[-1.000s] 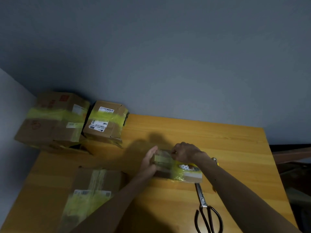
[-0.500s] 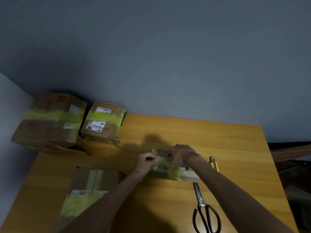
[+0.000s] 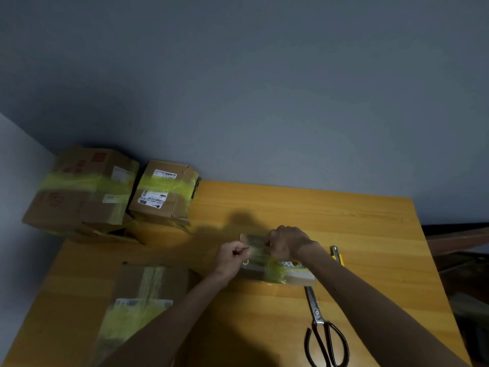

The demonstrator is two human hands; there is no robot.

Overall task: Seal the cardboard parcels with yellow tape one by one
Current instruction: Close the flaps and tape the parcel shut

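A small flat cardboard parcel [image 3: 296, 278] lies mid-table, with a band of yellow tape [image 3: 275, 270] wrapped round it. A pale strip of tape [image 3: 255, 249] runs over its left end between my hands. My left hand [image 3: 231, 258] pinches this strip at the parcel's left edge, fingers curled. My right hand [image 3: 287, 243] sits over the top of the parcel, fingers curled down on the same strip and hiding what lies under them. No tape roll is in view.
Two taped boxes [image 3: 82, 192] [image 3: 164, 193] stand at the back left corner against the wall. A third taped box [image 3: 148, 292] lies front left under my left forearm. Scissors [image 3: 321, 327] and a yellow knife [image 3: 338, 256] lie to the right on the wooden table [image 3: 357, 226].
My left hand went from lying flat against the parcel's left end to a curled pinch on the tape. My right hand stayed on top of the parcel.
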